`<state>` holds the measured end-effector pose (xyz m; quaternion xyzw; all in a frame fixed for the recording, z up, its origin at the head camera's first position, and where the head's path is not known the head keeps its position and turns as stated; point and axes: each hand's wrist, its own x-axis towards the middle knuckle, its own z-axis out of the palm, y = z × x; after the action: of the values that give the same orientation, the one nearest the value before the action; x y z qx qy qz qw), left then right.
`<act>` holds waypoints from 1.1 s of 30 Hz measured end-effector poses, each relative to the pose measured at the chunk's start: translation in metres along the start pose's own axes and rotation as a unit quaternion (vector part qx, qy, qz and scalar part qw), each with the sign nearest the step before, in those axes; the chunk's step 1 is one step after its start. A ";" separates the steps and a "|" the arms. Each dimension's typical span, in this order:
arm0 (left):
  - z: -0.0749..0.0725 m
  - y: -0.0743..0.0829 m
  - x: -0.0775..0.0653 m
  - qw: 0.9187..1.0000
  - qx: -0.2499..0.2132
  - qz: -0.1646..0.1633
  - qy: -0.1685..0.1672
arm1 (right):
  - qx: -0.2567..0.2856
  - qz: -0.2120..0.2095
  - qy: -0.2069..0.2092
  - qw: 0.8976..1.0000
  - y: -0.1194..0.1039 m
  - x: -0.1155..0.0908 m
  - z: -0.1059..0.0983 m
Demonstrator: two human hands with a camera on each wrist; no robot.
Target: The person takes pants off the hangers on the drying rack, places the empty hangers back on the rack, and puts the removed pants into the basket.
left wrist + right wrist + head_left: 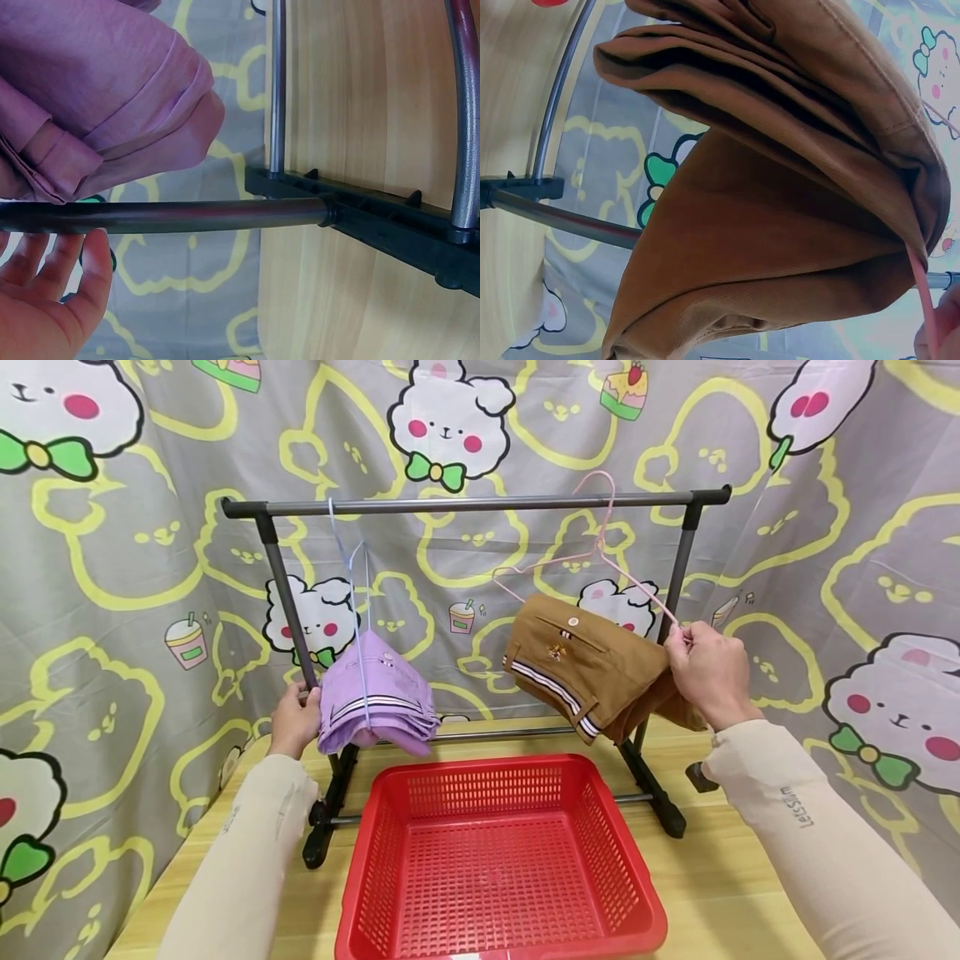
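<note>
My right hand pinches the right corner of a pink hanger whose hook is over the rack's top bar. Folded brown trousers with a striped inner waistband hang tilted on it, and they fill the right wrist view in thick folds. The left hand holds the left post of the clothes rack, its fingers partly behind that post. Beside this hand, folded purple trousers hang from a light blue hanger, which is turned nearly edge-on.
A red perforated basket stands on the wooden table in front of the rack. The rack's black feet flank it. Behind the rack hangs a grey patterned curtain.
</note>
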<state>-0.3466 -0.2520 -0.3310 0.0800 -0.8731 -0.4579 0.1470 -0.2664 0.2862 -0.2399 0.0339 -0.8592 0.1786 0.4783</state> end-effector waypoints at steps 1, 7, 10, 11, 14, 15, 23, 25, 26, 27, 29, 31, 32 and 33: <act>0.000 -0.001 0.000 1.000 0.001 0.001 0.000 | 0.000 -0.001 0.001 1.000 0.000 0.000 0.000; 0.000 0.000 0.000 1.000 0.009 0.004 -0.001 | 0.006 0.000 0.012 1.000 -0.002 -0.002 -0.001; -0.001 0.001 0.000 1.000 0.010 0.006 -0.002 | 0.011 -0.001 0.021 1.000 -0.001 -0.003 0.000; -0.001 0.001 0.000 1.000 0.010 0.006 -0.003 | 0.013 -0.001 0.024 1.000 -0.001 -0.003 0.000; -0.001 0.000 -0.001 1.000 0.010 0.006 -0.005 | 0.016 -0.004 0.031 0.999 -0.001 -0.003 0.000; -0.001 0.000 -0.001 1.000 0.011 0.006 -0.003 | 0.016 -0.005 0.032 0.999 -0.001 -0.003 0.000; 0.000 0.000 -0.003 1.000 0.017 0.006 0.003 | 0.017 -0.027 0.050 0.998 -0.001 -0.003 -0.001; -0.001 0.000 -0.002 1.000 0.014 0.004 -0.004 | 0.019 -0.033 0.056 0.998 -0.001 -0.004 -0.001; -0.001 0.000 -0.002 1.000 0.015 0.004 -0.004 | 0.020 -0.036 0.058 0.997 -0.001 -0.004 -0.001; -0.001 0.000 -0.002 1.000 0.015 0.004 -0.005 | 0.021 -0.039 0.059 0.997 -0.001 -0.004 -0.002; -0.001 0.000 -0.001 1.000 0.015 0.003 -0.007 | 0.022 -0.040 0.061 0.997 0.000 -0.005 -0.002; -0.002 0.000 -0.002 1.000 0.015 0.004 -0.008 | 0.023 -0.041 0.059 0.997 0.000 -0.005 -0.003; -0.002 0.000 -0.001 1.000 0.014 0.004 -0.008 | 0.023 -0.041 0.057 0.997 0.001 -0.005 -0.003; -0.002 -0.001 -0.001 1.000 0.014 0.005 -0.008 | 0.021 -0.039 0.054 0.998 0.001 -0.006 -0.004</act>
<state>-0.3449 -0.2534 -0.3307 0.0741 -0.8808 -0.4459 0.1412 -0.2605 0.2874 -0.2432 0.0675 -0.8260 0.1800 0.5298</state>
